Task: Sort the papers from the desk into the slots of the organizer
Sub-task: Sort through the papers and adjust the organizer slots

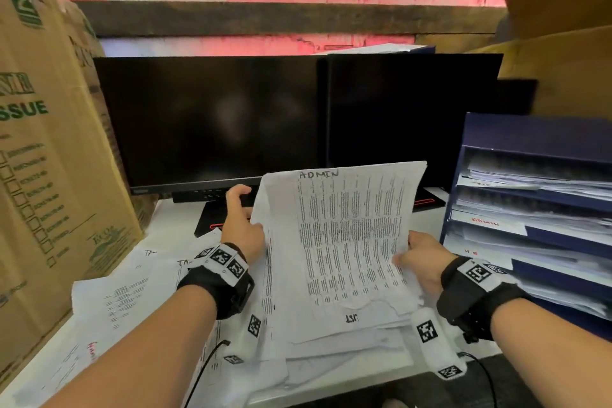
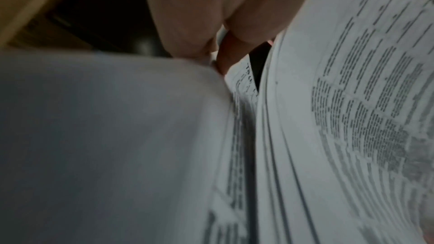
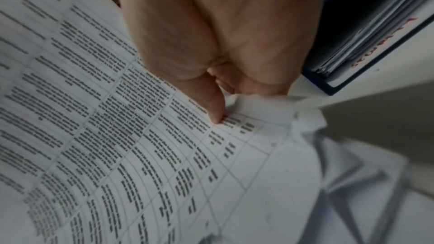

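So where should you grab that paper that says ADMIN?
Probably by its two long side edges, one hand from each side. The ADMIN paper is big, floppy and tilted up; the left hand and right hand pinch it that way now.

White black-printed papers (image 1: 347, 235), blue organizer (image 1: 530, 132), black monitor (image 1: 205, 122)

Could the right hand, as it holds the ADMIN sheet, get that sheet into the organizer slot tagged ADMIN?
Probably yes. The right hand pinches the ADMIN sheet at its right edge, and the organizer stands just to its right, with nothing between. The ADMIN slot already holds papers, though a gap seems to remain above them.
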`<state>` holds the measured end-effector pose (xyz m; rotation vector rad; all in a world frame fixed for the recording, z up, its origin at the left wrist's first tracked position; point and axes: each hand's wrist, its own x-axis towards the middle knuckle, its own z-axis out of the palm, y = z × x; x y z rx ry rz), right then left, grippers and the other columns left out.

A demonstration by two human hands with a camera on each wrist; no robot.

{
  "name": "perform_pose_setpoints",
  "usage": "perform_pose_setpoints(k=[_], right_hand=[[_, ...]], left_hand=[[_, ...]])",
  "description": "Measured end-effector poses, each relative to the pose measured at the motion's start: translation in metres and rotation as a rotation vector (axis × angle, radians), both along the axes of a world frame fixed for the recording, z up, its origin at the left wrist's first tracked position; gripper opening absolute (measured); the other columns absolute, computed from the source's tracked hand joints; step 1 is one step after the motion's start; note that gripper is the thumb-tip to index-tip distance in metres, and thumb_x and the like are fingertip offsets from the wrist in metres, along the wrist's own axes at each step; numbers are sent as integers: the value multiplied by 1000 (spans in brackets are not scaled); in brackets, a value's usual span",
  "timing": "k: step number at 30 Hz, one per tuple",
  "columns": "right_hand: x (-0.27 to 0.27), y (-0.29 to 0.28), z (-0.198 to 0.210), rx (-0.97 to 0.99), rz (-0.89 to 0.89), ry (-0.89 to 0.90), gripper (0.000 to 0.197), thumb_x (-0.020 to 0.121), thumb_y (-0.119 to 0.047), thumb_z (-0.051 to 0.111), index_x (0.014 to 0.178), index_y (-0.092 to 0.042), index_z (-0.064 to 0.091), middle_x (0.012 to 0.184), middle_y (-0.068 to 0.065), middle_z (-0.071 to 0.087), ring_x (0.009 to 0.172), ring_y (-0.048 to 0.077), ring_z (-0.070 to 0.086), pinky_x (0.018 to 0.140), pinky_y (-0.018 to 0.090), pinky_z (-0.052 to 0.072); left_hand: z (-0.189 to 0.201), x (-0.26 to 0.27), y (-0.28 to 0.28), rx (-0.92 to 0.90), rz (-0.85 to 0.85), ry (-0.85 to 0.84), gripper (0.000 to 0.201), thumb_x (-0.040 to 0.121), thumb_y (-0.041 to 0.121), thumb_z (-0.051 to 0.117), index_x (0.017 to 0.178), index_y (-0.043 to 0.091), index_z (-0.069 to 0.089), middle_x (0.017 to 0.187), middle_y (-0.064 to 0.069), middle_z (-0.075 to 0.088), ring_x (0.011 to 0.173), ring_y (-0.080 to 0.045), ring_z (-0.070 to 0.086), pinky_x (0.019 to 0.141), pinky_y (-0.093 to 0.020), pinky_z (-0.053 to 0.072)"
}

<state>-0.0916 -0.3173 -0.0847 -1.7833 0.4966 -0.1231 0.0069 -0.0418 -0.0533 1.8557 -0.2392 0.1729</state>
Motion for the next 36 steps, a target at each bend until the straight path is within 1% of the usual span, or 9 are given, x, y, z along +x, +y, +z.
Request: perform_pose_setpoints(k=[4,9,13,16,21,25,28,32,36], right_hand=[[-7,-2,2,1,8,28,45,81,22,49,111,-6,68,107,12,72,102,31,67,94,52,51],[-17,-1,1,-1,29,71,46,80,23,45,107,-6,70,104,13,73,100,30,68,93,49,53],[-24,2,3,30,52,72,45,81,21,43,105,-6,69,101,13,74,99,31,68,93,51,52],[-25,3,6,76,29,42,38,85,17,46,106,-5,68,102,15,73,98,32,68,92,52,52],[-23,7,20,170,11,-56,24,91,0,58,114,-5,63,108,15,70,93,28,69,74,38,57],[-21,9,22,71,-3,-128,24,92,-4,59,115,-8,64,113,9,70,97,22,68,82,36,54],[-24,9,24,16,-28,-176,25,93,-5,58,117,-9,63,114,5,69,98,17,66,77,27,52],[-29,0,24,-25,-132,-170,29,92,-2,58,119,-8,63,118,6,67,104,22,64,86,33,50],[-37,-14,20,-62,-213,-117,29,89,1,58,116,-6,65,117,12,67,103,27,63,85,34,49]], left_hand=[[9,-7,-11,89,-57,-63,41,88,-10,48,111,18,66,110,-2,67,106,-18,60,95,-35,49],[15,-12,-23,-112,-125,150,17,87,-4,49,79,0,64,85,-9,66,86,-25,62,84,-35,48],[15,-14,-27,-176,-90,158,25,94,16,54,90,-6,67,93,-17,71,90,-31,68,88,-41,54],[13,-14,-26,-132,-38,93,29,92,16,59,92,-12,66,94,-22,71,93,-37,68,88,-49,55],[14,-18,-26,-166,-20,94,18,90,14,62,84,-1,71,90,-15,73,90,-30,69,85,-40,56],[15,-20,-28,-210,-40,96,16,89,16,64,77,11,74,86,-9,74,87,-26,71,87,-45,56],[13,-22,-29,-264,-7,88,10,85,18,70,78,23,74,87,-1,75,89,-20,70,90,-42,55],[11,-22,-23,-274,61,44,17,85,10,68,97,21,72,100,6,69,102,-14,63,100,-36,47],[10,-24,-22,-294,40,42,23,87,1,62,90,23,66,102,2,68,98,-12,63,91,-29,49]])
